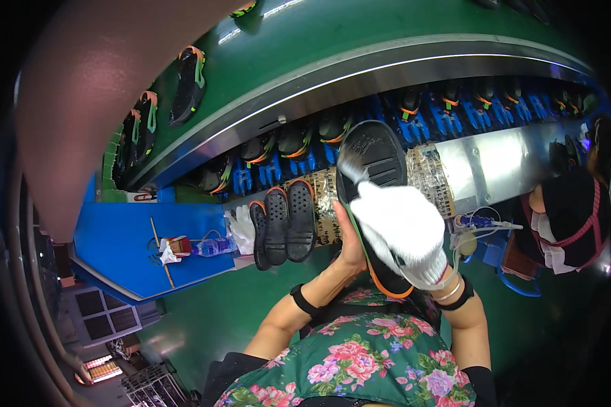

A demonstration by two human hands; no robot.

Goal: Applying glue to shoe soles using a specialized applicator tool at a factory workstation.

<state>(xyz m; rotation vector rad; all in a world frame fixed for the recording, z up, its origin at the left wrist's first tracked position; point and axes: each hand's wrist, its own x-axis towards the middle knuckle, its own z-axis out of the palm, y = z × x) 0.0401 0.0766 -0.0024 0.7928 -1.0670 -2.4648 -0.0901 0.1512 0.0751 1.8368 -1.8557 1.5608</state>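
A black shoe sole [381, 159] with an orange and green edge is tilted up in front of me. My left hand [350, 239], bare, grips its left edge, thumb up along the side. My right hand [402, 227], in a white knitted glove, is closed over the sole's middle. From its fingers sticks a small brush [354, 168] with pale bristles, blurred, at the sole's left edge; the glove hides its handle. Three black soles with holes [277, 227] stand side by side to the left, beside a white glove [241, 229].
Shoes on blue holders [295, 146] line a rack beneath a metal rail [282, 119]. More shoes [187, 85] lie on the green surface beyond. On a blue table [115, 237] are a bottle [214, 247] and a stick. Another person [567, 220] is at the right.
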